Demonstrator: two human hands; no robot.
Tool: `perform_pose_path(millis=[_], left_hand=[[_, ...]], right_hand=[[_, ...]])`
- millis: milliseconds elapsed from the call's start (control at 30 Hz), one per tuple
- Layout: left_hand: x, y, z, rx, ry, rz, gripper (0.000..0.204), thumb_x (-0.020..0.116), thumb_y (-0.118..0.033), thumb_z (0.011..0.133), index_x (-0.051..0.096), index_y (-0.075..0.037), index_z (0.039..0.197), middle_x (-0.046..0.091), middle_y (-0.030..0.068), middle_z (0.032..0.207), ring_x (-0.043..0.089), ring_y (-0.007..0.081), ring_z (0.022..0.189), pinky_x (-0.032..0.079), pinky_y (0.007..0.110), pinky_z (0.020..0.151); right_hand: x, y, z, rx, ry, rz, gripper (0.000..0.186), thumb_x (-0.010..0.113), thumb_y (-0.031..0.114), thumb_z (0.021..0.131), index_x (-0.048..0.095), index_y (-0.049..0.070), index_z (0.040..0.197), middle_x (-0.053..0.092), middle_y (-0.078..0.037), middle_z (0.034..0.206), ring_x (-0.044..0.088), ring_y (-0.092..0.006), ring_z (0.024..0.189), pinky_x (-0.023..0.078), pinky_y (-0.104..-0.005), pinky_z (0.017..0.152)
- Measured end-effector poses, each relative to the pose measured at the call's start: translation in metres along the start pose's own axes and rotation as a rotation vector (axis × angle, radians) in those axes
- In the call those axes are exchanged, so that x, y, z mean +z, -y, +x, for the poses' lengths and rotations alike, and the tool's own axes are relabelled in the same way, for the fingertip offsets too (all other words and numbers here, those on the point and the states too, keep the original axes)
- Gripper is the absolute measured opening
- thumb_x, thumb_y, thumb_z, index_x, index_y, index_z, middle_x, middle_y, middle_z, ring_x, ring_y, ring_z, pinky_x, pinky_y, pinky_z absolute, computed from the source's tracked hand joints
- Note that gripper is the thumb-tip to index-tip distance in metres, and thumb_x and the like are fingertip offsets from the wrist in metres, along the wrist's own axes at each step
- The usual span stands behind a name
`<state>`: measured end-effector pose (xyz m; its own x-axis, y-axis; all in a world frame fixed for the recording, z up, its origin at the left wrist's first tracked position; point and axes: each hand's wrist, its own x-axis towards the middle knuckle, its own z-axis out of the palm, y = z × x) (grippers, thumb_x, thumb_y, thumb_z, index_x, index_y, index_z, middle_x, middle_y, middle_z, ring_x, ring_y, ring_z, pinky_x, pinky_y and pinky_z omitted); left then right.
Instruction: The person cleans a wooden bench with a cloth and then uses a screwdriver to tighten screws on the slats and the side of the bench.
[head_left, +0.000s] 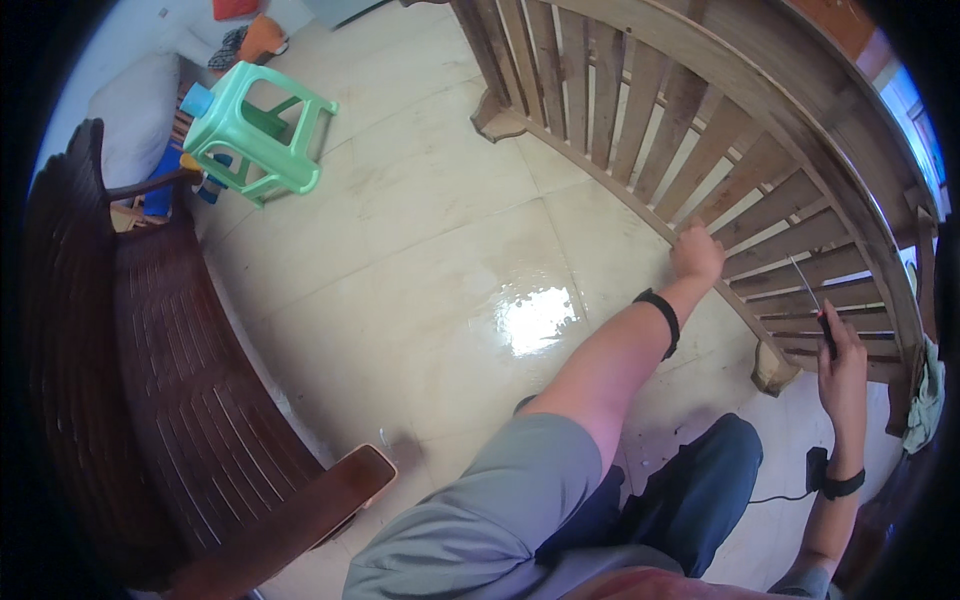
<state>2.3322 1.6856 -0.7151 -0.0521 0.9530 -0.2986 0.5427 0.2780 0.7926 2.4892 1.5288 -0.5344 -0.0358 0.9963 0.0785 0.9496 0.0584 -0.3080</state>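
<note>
My left hand (697,252) reaches to the lower rail of a slatted wooden bed frame (600,105), its fingers curled against a slat; whatever they may grip is hidden. At the right, my right hand (842,350) holds a screwdriver (826,328) by its dark handle, with the long metal shaft pointing up and left across the slats. The frame stands on wooden feet (776,370) on the tiled floor. A dark strap circles each forearm, with a small black device and a cable by the right one.
A dark wooden bench (170,390) runs along the left. Behind it are a green plastic stool (250,135) with a blue object (197,99) on top, a pillow (130,120) and orange items (262,40). A pale cloth (925,395) hangs at far right. Glare lies on the floor tiles (400,260).
</note>
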Motion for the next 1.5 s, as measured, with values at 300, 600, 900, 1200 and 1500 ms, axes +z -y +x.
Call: perform_pose_path(millis=[300,600,900,1200,1500], left_hand=[[-0.015,0.01,0.011,-0.017,-0.089,-0.017,0.06,0.069,-0.02,0.073,0.04,-0.005,0.123,0.064,0.0212,0.096,0.062,0.0382,0.09,0.05,0.045,0.078],[-0.041,0.027,0.012,-0.086,-0.093,-0.095,0.064,0.069,-0.019,0.073,0.036,-0.002,0.125,0.062,0.022,0.101,0.061,0.0386,0.095,0.049,0.045,0.082],[-0.079,0.052,0.025,0.02,-0.153,0.041,0.062,0.07,-0.02,0.072,0.037,-0.003,0.122,0.062,0.0215,0.102,0.06,0.0369,0.097,0.047,0.044,0.083],[-0.114,0.084,0.046,-0.107,-0.183,0.059,0.067,0.067,-0.022,0.075,0.033,-0.001,0.129,0.061,0.0225,0.104,0.06,0.0376,0.098,0.047,0.044,0.085],[-0.111,0.091,0.041,-0.236,-0.141,-0.01,0.056,0.063,-0.022,0.077,0.038,0.0,0.122,0.062,0.023,0.102,0.06,0.0369,0.098,0.047,0.045,0.085]], right_hand=[[-0.003,0.034,0.023,-0.059,-0.089,0.048,0.055,0.045,-0.01,0.081,0.046,0.008,0.133,0.048,-0.017,0.089,0.05,-0.0288,0.079,0.041,-0.0286,0.075],[0.028,0.103,0.124,-0.276,-0.128,0.399,0.045,0.049,0.005,0.09,0.042,0.006,0.134,0.058,-0.017,0.115,0.058,-0.0257,0.1,0.042,-0.0317,0.091],[0.07,0.164,0.246,-0.14,-0.161,0.551,0.043,0.048,0.021,0.088,0.05,0.007,0.128,0.062,-0.012,0.077,0.058,-0.0214,0.066,0.047,-0.0333,0.065],[0.057,0.185,0.248,-0.116,-0.374,0.556,0.038,0.047,0.02,0.089,0.054,0.011,0.125,0.065,-0.012,0.08,0.061,-0.0223,0.068,0.047,-0.0335,0.067],[0.107,0.18,0.243,-0.411,0.09,0.09,0.034,0.047,0.011,0.085,0.056,0.006,0.117,0.062,-0.025,0.092,0.06,-0.0397,0.086,0.048,-0.0452,0.076]])
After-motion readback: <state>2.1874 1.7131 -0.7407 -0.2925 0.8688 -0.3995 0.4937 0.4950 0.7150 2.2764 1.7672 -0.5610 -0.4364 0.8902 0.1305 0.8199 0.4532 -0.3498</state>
